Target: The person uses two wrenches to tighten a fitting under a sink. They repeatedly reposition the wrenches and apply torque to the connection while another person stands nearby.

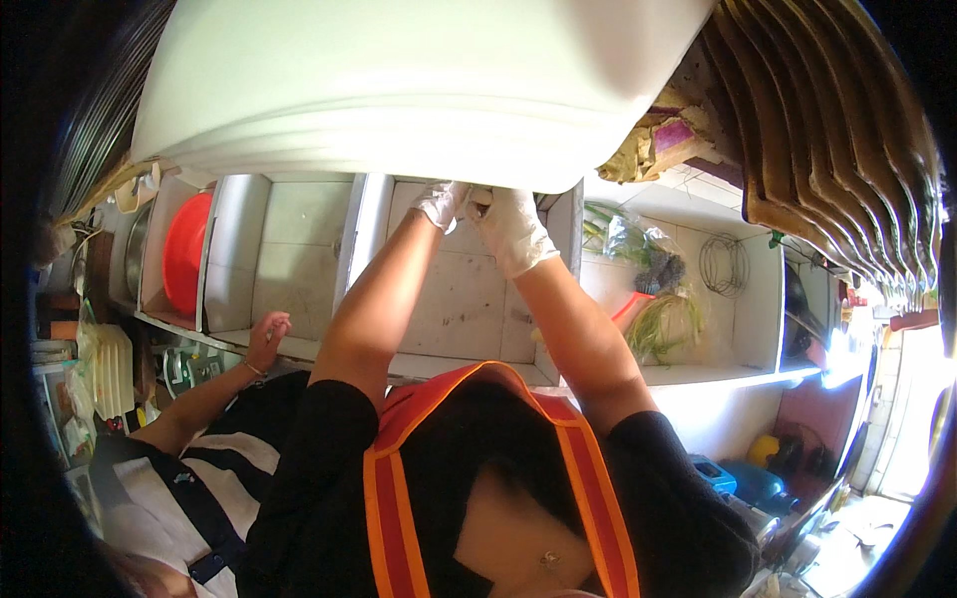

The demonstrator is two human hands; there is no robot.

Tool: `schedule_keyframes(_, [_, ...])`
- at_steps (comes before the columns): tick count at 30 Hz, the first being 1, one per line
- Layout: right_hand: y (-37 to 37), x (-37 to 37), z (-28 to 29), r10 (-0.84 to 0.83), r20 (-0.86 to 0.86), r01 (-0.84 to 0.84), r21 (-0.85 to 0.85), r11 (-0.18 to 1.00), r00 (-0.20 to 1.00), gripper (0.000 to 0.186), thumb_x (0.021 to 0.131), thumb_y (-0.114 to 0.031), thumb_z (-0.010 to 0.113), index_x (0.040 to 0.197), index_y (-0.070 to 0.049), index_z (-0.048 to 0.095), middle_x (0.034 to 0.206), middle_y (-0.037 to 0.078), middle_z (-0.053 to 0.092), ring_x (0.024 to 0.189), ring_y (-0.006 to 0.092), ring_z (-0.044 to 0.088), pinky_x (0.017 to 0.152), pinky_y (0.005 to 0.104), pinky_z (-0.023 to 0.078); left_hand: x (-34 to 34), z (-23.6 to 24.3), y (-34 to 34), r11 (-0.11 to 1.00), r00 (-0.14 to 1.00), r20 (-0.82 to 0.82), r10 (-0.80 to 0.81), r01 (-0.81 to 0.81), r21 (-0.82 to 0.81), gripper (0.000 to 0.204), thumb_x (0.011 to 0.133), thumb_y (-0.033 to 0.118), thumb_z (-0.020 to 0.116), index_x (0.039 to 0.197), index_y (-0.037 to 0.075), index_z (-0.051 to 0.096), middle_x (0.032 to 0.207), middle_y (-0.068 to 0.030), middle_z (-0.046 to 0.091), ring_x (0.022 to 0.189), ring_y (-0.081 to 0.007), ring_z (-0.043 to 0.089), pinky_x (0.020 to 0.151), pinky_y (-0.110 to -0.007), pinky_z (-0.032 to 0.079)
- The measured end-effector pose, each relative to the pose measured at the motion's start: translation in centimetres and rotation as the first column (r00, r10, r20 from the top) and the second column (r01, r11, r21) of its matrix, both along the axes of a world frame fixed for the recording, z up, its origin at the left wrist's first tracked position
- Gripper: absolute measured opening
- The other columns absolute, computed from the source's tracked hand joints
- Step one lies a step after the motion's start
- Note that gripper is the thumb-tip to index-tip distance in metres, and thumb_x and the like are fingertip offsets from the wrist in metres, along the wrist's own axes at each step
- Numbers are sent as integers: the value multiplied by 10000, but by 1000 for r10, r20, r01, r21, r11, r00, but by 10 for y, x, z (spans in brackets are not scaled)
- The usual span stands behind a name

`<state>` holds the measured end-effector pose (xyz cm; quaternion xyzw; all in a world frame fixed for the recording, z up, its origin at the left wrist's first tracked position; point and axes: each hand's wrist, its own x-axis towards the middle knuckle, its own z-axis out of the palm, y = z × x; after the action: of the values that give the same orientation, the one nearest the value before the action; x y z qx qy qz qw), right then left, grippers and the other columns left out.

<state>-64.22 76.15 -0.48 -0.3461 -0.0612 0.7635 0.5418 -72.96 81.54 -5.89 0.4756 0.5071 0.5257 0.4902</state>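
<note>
My left hand (440, 203), in a white glove, reaches to the lower edge of a large white smooth surface (419, 80); its fingertips are partly hidden there. Just to its right, my right hand (513, 230), also gloved, has its fingers curled at the same edge around something too hidden to name. Both are above a white-tiled compartment (469, 309) with dark marks.
At left, another person's hand (269, 334) is near a tiled compartment (299, 259) and a red basin (185, 254). The right compartment holds leafy greens (653, 329) and coiled wire (726, 269). Below it are blue containers (748, 483). Curved brown slats (827, 120) occupy the upper right.
</note>
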Motion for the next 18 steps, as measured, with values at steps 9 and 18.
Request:
schedule_keyframes(9, [2, 24, -10, 56, 739, -260, 164, 952, 671, 214, 843, -278, 503, 877, -67, 522, 615, 10, 449, 496, 100, 401, 419, 252, 315, 3, 4, -7, 999, 1000, 21, 8, -7, -44, 328, 900, 259, 444, 1063, -16, 519, 967, -105, 552, 865, -165, 494, 782, -294, 434])
schedule_keyframes(18, [29, 15, -43, 20, 426, -116, 201, 973, 905, 278, 841, -411, 497, 772, -146, 448, 571, -11, 424, 409, 121, 362, 356, 262, 270, 11, 2, -12, 997, 998, 57, 16, -12, -78, 335, 899, 266, 444, 1067, -16, 514, 958, -104, 559, 857, -162, 503, 779, -293, 438])
